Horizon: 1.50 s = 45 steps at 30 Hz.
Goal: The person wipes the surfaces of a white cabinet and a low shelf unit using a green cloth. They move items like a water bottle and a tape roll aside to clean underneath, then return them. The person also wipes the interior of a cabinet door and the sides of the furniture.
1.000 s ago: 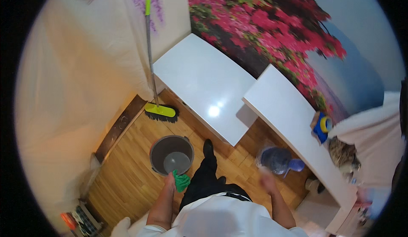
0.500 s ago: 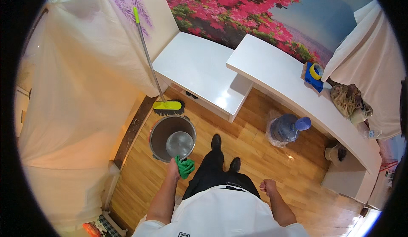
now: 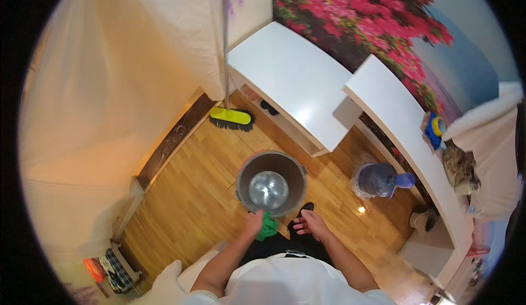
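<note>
My left hand (image 3: 253, 224) is closed on a bunched green cloth (image 3: 267, 228) at the near rim of a grey bucket (image 3: 297, 187). Whether these fingers also grip the bucket's handle is hidden. Water (image 3: 268, 191) lies in the bottom of the bucket. To the right of the cloth, my right hand (image 3: 311, 224) hangs with its fingers apart and nothing in them, near the bucket's rim and over my black shoe.
A yellow-green broom (image 3: 233, 116) leans beyond the bucket. Behind stands a low white bench (image 3: 290, 80), joined by a curved white counter (image 3: 405, 108) on the right. A blue water jug (image 3: 378, 180) sits on the wooden floor. Pale sheeting (image 3: 109, 113) hangs at left.
My right hand has come in from the right toward the bucket, and its fingers have opened. The bucket and cloth now lie in front of me as the view has turned left.
</note>
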Each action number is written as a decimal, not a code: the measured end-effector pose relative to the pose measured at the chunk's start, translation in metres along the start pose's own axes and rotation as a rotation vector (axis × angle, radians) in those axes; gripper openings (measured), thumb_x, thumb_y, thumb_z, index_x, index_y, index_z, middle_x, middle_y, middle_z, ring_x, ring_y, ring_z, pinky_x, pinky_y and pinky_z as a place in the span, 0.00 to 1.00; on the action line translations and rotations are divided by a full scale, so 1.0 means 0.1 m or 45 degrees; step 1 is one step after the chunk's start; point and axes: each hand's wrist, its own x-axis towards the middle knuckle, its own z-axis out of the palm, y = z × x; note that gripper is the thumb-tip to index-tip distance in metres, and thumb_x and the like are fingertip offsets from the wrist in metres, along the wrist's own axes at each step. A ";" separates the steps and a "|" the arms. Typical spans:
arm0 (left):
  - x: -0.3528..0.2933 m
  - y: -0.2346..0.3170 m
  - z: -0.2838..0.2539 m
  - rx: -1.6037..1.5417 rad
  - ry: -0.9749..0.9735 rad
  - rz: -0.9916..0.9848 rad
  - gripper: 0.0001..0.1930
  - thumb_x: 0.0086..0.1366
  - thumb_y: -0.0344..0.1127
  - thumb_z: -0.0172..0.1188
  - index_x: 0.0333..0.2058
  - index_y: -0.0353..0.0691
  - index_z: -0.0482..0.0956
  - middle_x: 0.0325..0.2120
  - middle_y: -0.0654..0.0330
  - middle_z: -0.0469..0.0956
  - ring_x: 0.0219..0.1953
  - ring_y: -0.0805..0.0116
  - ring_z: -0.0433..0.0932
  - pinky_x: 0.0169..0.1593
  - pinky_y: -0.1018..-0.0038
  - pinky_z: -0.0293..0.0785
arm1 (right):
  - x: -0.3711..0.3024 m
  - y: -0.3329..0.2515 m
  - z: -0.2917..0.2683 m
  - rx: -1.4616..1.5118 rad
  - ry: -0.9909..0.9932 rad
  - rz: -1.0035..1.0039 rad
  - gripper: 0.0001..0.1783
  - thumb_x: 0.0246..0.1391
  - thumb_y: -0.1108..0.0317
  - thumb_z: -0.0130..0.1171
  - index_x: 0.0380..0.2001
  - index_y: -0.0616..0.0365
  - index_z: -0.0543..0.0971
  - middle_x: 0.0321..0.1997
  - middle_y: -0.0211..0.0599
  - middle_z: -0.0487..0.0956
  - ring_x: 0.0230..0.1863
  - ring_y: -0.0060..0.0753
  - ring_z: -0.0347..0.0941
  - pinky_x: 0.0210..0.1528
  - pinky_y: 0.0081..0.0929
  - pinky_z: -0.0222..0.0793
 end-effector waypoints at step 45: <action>1.43 -1.40 0.83 -0.072 -0.310 0.185 0.06 0.71 0.34 0.64 0.40 0.38 0.83 0.35 0.55 0.81 0.37 0.55 0.81 0.42 0.58 0.77 | 7.48 -2.03 -1.13 0.585 0.495 -0.686 0.21 0.78 0.57 0.47 0.49 0.68 0.77 0.47 0.50 0.85 0.52 0.47 0.84 0.65 0.47 0.81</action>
